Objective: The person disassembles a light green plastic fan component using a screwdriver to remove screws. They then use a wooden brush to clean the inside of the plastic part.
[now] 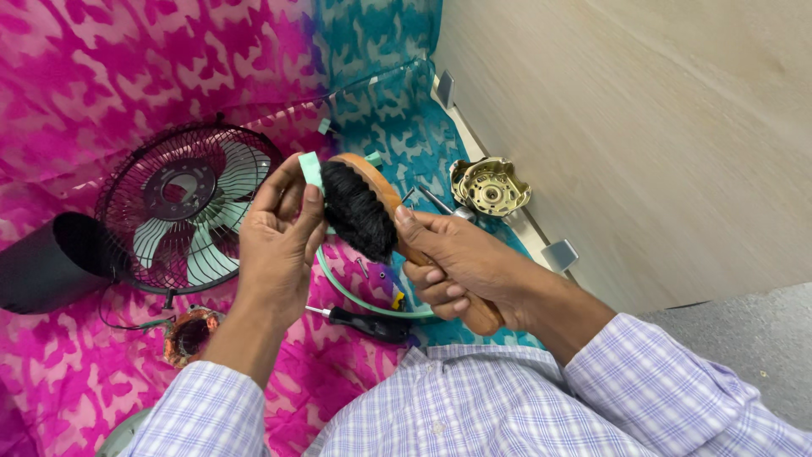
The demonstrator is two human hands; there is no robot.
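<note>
Fingers of my right hand [461, 267] are curled tight around the wooden handle of a brush [372, 211]. My thumb lies on top of the wood. The brush has thick black hairs, and they point toward my other hand. The brush sits in the middle of what I see, tilted, with its head up at 11 o'clock and its handle end down at 5 o'clock.

My left hand [279, 224] is at 9 o'clock from the brush. Its fingers pinch a small light green piece [311, 169], which touches the black hairs at the top. I cannot tell what the green piece is.

Under my hands lies a thin green ring [359, 300]. Part of it is hidden by my hands. A screwdriver with a black handle [368, 324] lies at 6 o'clock, just below the ring.

At 9 o'clock, well past my left hand, a fan with a black wire cage [182, 207] and pale green blades lies flat. A black tube shape [46, 262] is just beside it, further out. A round coil of copper wire [190, 334] lies at 7 o'clock, near my left sleeve.

At 2 o'clock sits a shiny gold metal cup part [491, 186], near the wall.

All of it rests on a pink and blue cloth [101, 76].
</note>
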